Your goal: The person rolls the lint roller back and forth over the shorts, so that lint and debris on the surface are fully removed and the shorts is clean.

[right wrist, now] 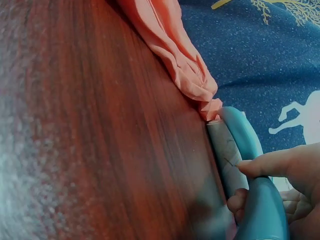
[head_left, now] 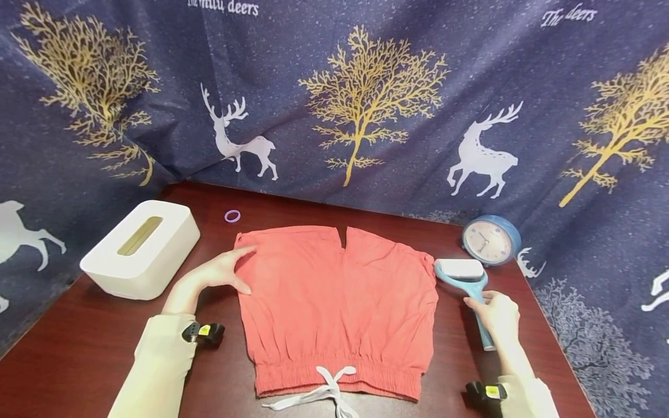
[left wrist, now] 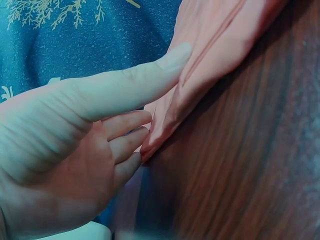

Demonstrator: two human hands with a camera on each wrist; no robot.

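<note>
Across the desk (head_left: pixel 219 380), coral shorts (head_left: pixel 298 302) lie flat between the hands, the left hand (head_left: pixel 222 271) at their side edge with thumb and fingers spread wide, its pressure on the cloth hard to make out. The right hand (head_left: pixel 499 313) pinches a blue lint roller (head_left: pixel 474 288), partly covering its handle; nearer than both hands, the white drawstring (head_left: pixel 335 392) is cut off below.

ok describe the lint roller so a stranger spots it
On the brown table, find the coral drawstring shorts. To their right, the right hand holds the lint roller; unlike the round alarm clock behind it, it has a long blue handle.
</note>
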